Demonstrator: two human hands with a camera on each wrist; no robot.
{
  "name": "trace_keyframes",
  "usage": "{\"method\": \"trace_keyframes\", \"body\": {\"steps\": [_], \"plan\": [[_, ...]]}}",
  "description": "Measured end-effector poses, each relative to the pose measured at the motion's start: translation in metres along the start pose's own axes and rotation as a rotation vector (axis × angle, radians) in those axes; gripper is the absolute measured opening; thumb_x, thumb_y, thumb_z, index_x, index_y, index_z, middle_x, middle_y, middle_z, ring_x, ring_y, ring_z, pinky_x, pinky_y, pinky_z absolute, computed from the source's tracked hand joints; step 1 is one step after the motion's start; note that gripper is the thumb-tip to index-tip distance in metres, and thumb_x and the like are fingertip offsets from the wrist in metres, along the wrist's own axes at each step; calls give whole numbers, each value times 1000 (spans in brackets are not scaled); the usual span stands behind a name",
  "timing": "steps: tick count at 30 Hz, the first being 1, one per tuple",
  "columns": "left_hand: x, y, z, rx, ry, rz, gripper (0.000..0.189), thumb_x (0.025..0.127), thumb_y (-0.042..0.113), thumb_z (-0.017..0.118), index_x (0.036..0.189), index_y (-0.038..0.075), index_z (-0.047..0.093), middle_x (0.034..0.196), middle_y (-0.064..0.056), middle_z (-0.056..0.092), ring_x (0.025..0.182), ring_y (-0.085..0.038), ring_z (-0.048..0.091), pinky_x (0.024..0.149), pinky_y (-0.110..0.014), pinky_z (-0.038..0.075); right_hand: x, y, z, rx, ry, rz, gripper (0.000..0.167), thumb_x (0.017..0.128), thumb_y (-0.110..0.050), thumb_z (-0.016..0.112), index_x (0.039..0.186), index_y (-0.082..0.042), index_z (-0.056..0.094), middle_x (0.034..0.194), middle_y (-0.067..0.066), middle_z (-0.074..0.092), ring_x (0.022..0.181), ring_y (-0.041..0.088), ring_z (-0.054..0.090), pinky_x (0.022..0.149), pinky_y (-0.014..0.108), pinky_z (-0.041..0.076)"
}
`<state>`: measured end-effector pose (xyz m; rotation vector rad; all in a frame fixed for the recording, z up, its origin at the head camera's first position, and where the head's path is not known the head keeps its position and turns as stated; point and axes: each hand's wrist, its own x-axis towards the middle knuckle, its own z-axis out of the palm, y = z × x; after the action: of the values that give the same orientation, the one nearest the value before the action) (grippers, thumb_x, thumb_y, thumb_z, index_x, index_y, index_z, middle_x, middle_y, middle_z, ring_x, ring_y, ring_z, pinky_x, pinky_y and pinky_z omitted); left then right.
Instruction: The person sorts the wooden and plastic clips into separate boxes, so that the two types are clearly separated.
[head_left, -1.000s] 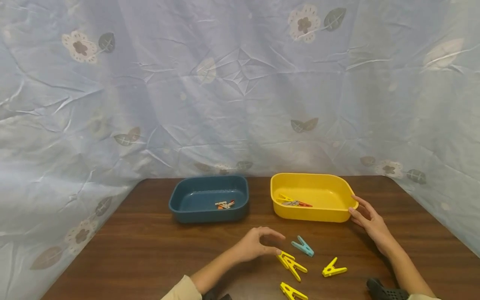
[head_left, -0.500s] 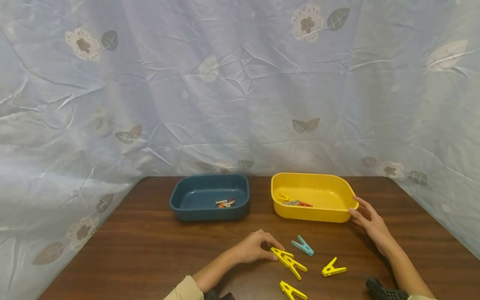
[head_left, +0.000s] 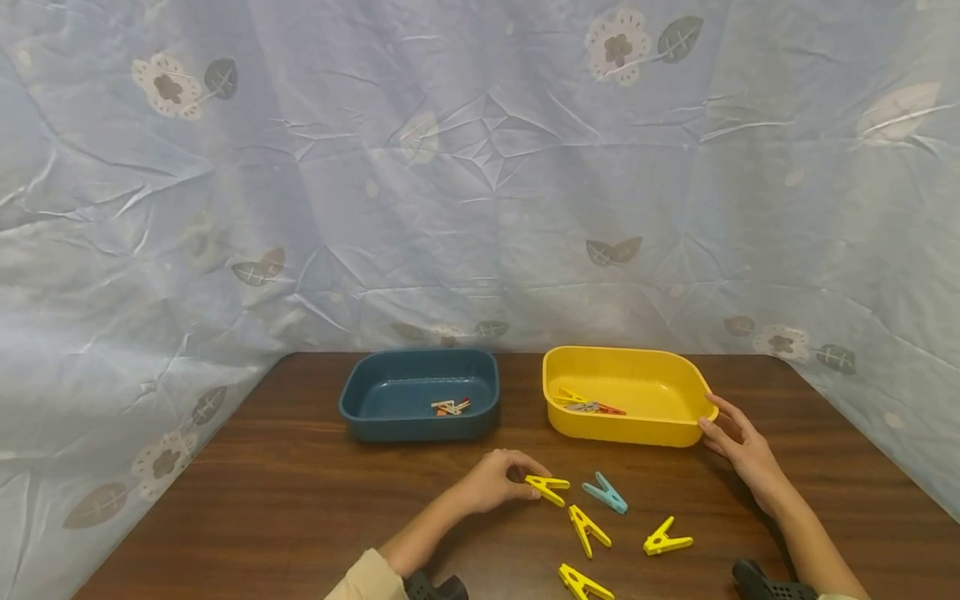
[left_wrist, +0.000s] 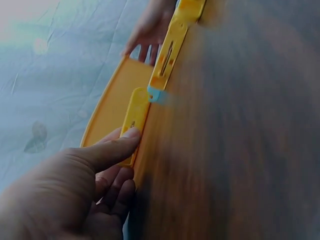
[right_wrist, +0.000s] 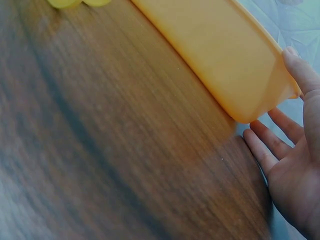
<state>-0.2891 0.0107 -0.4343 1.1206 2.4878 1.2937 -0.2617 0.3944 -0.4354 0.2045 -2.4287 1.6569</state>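
My left hand [head_left: 491, 483] pinches a yellow clothespin [head_left: 547, 488] between thumb and fingers, just above the table; the left wrist view shows the thumb across the clothespin [left_wrist: 135, 112]. Right of it lies a light blue clothespin [head_left: 605, 493]. Nearer to me on the table are three more yellow ones: a middle clothespin [head_left: 588, 530], a right clothespin [head_left: 667, 537] and a front clothespin [head_left: 583, 582]. My right hand [head_left: 750, 458] touches the right corner of the yellow bin [head_left: 626, 429], thumb at the rim and fingers fairly straight along the outside, as the right wrist view shows.
Inside the yellow bin lie a yellow, a grey and a red clothespin [head_left: 611, 409]. A dark blue bin [head_left: 420, 429] stands to its left, with small pale and red clothespins [head_left: 452, 408] inside. Behind the brown table [head_left: 300, 500] hangs a flowered curtain [head_left: 480, 208].
My left hand has taken hold of one yellow clothespin and drawn it up and left, away from the one it lay against. My right hand has stayed at the yellow bin.
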Motion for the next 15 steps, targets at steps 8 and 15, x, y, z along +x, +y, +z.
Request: {"method": "trace_keyframes", "body": {"steps": [8,15], "plan": [[-2,-1,-5,-59,65,-20,23,77,9,74,99,8,70,87,4,65,73,-6,50,65,-22,43,0,0,1,15,-3,10,58,98,-27,45,147,-14,17,139,37,14,95,-12,47,78,15,44],[0,-1,-4,-97,70,-30,21,79,12,73,99,9,70,91,5,65,76,-6,51,69,-23,44,1,2,1,31,0,3,58,98,-26,46,147,-16,18,140,38,12,95,-13,47,78,14,44]]}}
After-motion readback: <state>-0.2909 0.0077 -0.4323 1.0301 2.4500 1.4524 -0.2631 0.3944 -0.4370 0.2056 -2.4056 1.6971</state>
